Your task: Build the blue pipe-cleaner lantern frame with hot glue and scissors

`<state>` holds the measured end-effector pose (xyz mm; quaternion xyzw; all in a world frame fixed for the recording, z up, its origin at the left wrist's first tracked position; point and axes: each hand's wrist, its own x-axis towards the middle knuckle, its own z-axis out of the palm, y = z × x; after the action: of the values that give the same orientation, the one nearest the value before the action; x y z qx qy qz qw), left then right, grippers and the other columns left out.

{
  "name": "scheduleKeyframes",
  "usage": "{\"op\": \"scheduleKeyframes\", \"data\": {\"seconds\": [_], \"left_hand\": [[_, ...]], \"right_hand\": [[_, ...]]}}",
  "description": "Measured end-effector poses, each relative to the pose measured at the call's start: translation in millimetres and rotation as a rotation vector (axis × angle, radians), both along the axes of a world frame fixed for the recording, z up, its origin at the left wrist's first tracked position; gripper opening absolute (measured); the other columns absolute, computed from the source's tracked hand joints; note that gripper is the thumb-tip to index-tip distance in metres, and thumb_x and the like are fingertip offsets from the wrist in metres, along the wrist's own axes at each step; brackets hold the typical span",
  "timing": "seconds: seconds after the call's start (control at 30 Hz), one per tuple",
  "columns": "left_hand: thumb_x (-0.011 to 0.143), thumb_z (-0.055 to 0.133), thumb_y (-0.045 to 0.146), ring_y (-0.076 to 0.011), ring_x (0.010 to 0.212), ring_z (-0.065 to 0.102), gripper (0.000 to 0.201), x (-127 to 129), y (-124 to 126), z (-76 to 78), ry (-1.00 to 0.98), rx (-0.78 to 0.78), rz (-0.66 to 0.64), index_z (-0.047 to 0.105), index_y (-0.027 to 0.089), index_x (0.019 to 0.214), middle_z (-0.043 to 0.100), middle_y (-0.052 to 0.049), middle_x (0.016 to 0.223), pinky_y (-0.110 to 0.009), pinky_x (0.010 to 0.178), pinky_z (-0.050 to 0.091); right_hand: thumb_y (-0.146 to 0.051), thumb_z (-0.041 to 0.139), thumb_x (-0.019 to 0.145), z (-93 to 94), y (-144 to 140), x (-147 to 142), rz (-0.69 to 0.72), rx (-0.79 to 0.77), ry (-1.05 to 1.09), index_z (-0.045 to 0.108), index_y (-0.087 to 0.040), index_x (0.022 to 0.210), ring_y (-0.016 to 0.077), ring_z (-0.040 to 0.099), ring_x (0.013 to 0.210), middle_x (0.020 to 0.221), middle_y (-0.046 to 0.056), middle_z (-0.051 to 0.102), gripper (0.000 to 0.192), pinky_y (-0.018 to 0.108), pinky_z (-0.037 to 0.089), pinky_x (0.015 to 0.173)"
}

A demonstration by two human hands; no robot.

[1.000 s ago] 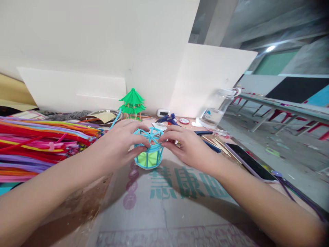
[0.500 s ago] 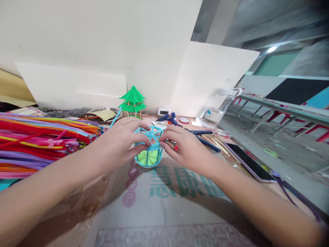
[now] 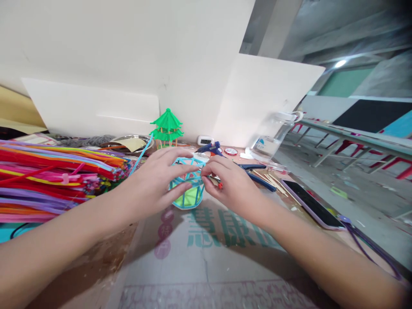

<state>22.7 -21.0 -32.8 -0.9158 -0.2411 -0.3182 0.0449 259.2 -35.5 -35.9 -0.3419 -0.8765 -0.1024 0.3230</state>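
A small round frame of light-blue pipe cleaners (image 3: 202, 195) with a lime-green base stands upright on the printed plastic sheet. My left hand (image 3: 164, 178) holds it from the left, the thumb across the front and the index finger stretched over the top. At the right side of the rim, my right hand (image 3: 227, 178) pinches the blue pipe-cleaner work between thumb and fingertips. The exact spot it grips is partly hidden. A loose light-blue strand (image 3: 141, 155) sticks up behind my left hand. Beyond the frame stands a green tiered pagoda model (image 3: 168, 124).
Bundles of coloured pipe cleaners (image 3: 48, 176) lie at left. Behind the frame are a blue glue gun (image 3: 207, 148) and a white timer (image 3: 205, 140). To the right are blue-handled pliers (image 3: 262, 180), thin sticks (image 3: 279, 183), a phone (image 3: 310, 202) and a clear bottle (image 3: 272, 137).
My left thumb and index finger have shifted right across the frame and spread further apart. My right fingertips have closed in a little at the rim. The frame stays in place.
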Motion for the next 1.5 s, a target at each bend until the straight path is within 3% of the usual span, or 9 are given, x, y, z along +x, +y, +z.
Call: {"op": "scheduleKeyframes", "data": {"seconds": [0.1,0.27,0.6,0.8,1.0,1.1,1.2,1.33,1.5], "left_hand": [[0.103,0.057,0.028,-0.031,0.147,0.044,0.037,5.4,-4.4,-6.2,-0.043,-0.012,-0.005,0.066,0.027,0.138,0.058,-0.011,0.149,-0.057,0.124,0.035],[0.103,0.056,0.029,-0.0289,0.142,0.05,0.026,9.5,-11.6,-5.4,-0.137,-0.053,-0.014,0.075,0.024,0.121,0.063,-0.01,0.143,-0.054,0.123,0.038],[0.101,0.061,0.036,-0.027,0.135,0.059,0.023,12.1,-28.4,11.6,-0.257,-0.26,-0.081,0.078,0.03,0.115,0.066,-0.007,0.14,-0.051,0.113,0.052],[0.103,0.057,0.036,-0.0238,0.135,0.06,0.029,16.1,-42.7,14.9,-0.264,-0.305,-0.143,0.075,0.031,0.126,0.066,-0.006,0.143,-0.043,0.111,0.054],[0.095,0.066,0.046,-0.0201,0.098,0.074,0.024,17.5,-36.0,13.2,-0.362,-0.472,0.013,0.081,0.028,0.095,0.081,0.001,0.102,-0.032,0.087,0.06],[0.093,0.065,0.045,-0.0163,0.072,0.069,0.028,17.7,-32.0,14.9,-0.313,-0.576,0.06,0.076,0.024,0.079,0.076,0.003,0.076,-0.025,0.065,0.054],[0.093,0.065,0.047,-0.015,0.067,0.066,0.029,14.8,-26.8,17.2,-0.342,-0.645,0.08,0.076,0.022,0.083,0.075,0.003,0.075,-0.024,0.062,0.051],[0.092,0.067,0.047,-0.0151,0.074,0.068,0.029,7.1,-18.0,21.0,-0.434,-0.693,0.06,0.077,0.02,0.088,0.077,0.0,0.084,-0.023,0.065,0.052],[0.093,0.067,0.048,-0.014,0.077,0.069,0.03,-0.4,-15.9,26.2,-0.492,-0.719,0.055,0.075,0.02,0.088,0.076,0.001,0.082,-0.021,0.069,0.053]], "right_hand": [[-0.012,0.054,0.098,3.6,-5.6,-0.8,0.022,0.064,-0.008,0.061,-0.02,0.093,0.0225,0.064,0.092,0.094,0.009,0.069,0.011,0.035,0.051,0.081],[-0.014,0.055,0.099,10.0,-13.3,-1.6,0.01,0.179,-0.014,0.06,-0.019,0.091,0.0224,0.064,0.087,0.091,0.009,0.068,0.01,0.036,0.052,0.079],[-0.016,0.058,0.098,16.4,-17.3,-0.2,0.026,0.097,0.137,0.055,-0.023,0.087,0.0188,0.062,0.08,0.083,0.004,0.066,0.013,0.032,0.049,0.072],[-0.01,0.057,0.097,16.6,-21.5,1.7,0.054,0.31,0.148,0.054,-0.023,0.091,0.0184,0.062,0.079,0.082,0.004,0.065,0.015,0.033,0.051,0.072],[-0.011,0.058,0.098,15.9,-29.0,-2.8,0.07,0.411,0.066,0.057,-0.023,0.092,0.0193,0.064,0.078,0.081,0.005,0.067,0.013,0.033,0.052,0.07],[-0.016,0.056,0.101,22.6,-32.2,-2.8,0.119,0.327,0.045,0.06,-0.021,0.094,0.0193,0.066,0.083,0.085,0.006,0.07,0.009,0.033,0.052,0.074],[-0.026,0.055,0.104,36.2,-27.5,8.8,0.057,0.102,0.076,0.063,-0.02,0.095,0.0185,0.066,0.082,0.088,0.006,0.072,0.013,0.03,0.05,0.073],[-0.025,0.055,0.102,40.8,-4.2,36.9,-0.241,-0.324,-0.146,0.066,-0.021,0.102,0.0178,0.065,0.074,0.085,0.003,0.072,0.012,0.027,0.041,0.064],[-0.024,0.063,0.093,17.7,26.9,61.7,-0.578,-0.715,-0.516,0.06,-0.017,0.126,0.0276,0.072,0.093,0.112,0.014,0.075,0.034,0.029,0.041,0.064]]}}
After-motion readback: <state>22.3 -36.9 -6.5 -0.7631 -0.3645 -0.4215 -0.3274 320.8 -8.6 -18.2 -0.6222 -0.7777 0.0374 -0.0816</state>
